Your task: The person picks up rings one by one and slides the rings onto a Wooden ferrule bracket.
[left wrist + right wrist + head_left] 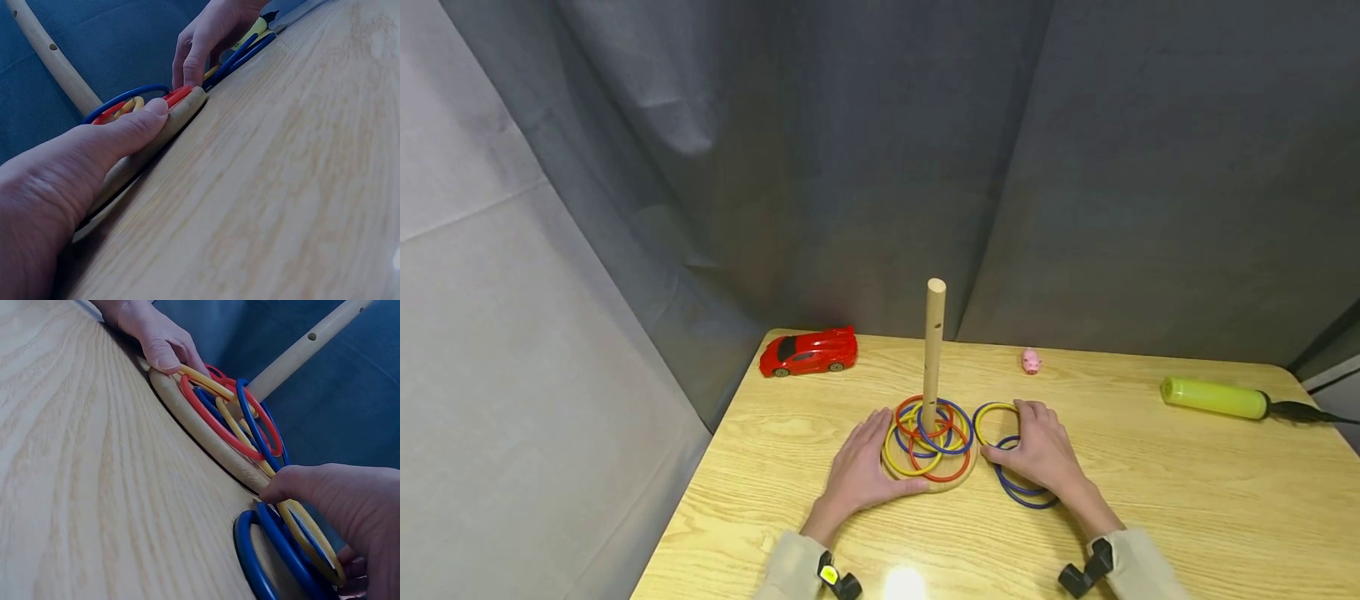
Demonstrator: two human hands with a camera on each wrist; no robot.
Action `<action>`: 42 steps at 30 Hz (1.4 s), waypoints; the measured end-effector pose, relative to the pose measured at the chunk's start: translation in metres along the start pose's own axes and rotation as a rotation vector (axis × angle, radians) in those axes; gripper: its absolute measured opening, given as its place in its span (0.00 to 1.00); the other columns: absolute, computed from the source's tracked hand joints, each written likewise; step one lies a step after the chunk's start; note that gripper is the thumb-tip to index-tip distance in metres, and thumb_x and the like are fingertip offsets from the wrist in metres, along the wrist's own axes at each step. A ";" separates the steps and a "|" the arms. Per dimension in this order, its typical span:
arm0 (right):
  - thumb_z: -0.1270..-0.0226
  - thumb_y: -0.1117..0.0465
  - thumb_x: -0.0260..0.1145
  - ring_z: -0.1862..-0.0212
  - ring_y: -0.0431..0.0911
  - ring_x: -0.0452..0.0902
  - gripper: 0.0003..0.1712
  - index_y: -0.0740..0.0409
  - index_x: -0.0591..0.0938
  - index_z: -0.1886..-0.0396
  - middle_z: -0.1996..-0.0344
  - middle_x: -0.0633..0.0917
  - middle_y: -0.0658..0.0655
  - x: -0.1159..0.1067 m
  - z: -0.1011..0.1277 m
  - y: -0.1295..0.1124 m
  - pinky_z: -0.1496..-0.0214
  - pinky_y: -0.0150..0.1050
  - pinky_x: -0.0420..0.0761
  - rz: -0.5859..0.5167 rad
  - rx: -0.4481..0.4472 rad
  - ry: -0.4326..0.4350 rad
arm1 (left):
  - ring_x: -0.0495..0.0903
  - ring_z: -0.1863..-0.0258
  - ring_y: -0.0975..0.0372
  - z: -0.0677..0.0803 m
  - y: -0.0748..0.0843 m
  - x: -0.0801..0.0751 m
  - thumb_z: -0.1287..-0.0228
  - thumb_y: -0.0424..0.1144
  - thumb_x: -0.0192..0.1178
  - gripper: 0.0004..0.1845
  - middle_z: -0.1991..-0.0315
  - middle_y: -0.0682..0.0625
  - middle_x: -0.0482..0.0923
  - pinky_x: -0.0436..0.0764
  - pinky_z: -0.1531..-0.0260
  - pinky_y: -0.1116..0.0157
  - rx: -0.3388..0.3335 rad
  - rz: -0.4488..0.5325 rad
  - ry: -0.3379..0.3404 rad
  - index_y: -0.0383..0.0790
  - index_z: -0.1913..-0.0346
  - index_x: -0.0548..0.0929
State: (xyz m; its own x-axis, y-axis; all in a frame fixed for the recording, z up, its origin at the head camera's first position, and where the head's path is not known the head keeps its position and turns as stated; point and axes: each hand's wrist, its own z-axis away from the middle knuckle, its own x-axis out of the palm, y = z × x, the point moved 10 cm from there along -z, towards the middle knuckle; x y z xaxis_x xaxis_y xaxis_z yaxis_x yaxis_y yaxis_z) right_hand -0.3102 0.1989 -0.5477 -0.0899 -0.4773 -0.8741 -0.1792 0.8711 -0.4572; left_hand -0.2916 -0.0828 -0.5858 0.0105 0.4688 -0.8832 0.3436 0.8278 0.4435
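Red, yellow and blue rings (219, 429)

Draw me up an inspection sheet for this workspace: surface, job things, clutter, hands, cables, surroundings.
Surface: table, wood-grained, glare at the near edge.
Job's things: peg upright on base; red, yellow and blue rings overlap there; loose blue rings lie right of it.
Clutter: car back left; pig at the back; green tube right.
Hands: left hand grips the base; right hand grips a yellow ring.
Cables: black cord trails from the tube out of view.
Surroundings: dark curtain behind.
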 end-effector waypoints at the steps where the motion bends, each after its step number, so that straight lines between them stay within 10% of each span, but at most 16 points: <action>1: 0.51 0.34 0.80 0.36 0.72 0.69 0.62 0.76 0.71 0.31 0.37 0.74 0.79 -0.001 0.000 0.001 0.38 0.69 0.73 0.003 0.006 0.003 | 0.50 0.17 0.60 0.000 0.000 0.000 0.61 0.91 0.57 0.76 0.16 0.52 0.54 0.56 0.19 0.58 0.001 0.001 0.000 0.43 0.15 0.54; 24: 0.55 0.31 0.81 0.52 0.61 0.68 0.59 0.78 0.78 0.39 0.56 0.76 0.69 -0.013 0.002 0.013 0.59 0.48 0.73 -0.030 0.050 0.046 | 0.53 0.17 0.56 0.002 0.004 -0.004 0.60 0.89 0.59 0.75 0.17 0.49 0.56 0.57 0.19 0.56 0.015 0.020 0.018 0.41 0.16 0.56; 42: 0.52 0.46 0.82 0.55 0.57 0.62 0.50 0.76 0.78 0.36 0.61 0.69 0.63 -0.075 -0.012 -0.022 0.59 0.44 0.65 -0.155 -0.036 0.163 | 0.52 0.17 0.56 0.000 0.003 -0.003 0.59 0.90 0.57 0.75 0.16 0.49 0.54 0.57 0.19 0.56 0.014 -0.008 0.008 0.42 0.16 0.54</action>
State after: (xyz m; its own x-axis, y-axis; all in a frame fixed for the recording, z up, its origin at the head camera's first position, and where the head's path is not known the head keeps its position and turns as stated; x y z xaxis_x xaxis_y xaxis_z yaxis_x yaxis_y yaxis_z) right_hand -0.3110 0.2139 -0.4697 -0.2157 -0.6197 -0.7546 -0.2374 0.7829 -0.5751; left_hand -0.2903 -0.0815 -0.5820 0.0000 0.4647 -0.8855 0.3567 0.8272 0.4341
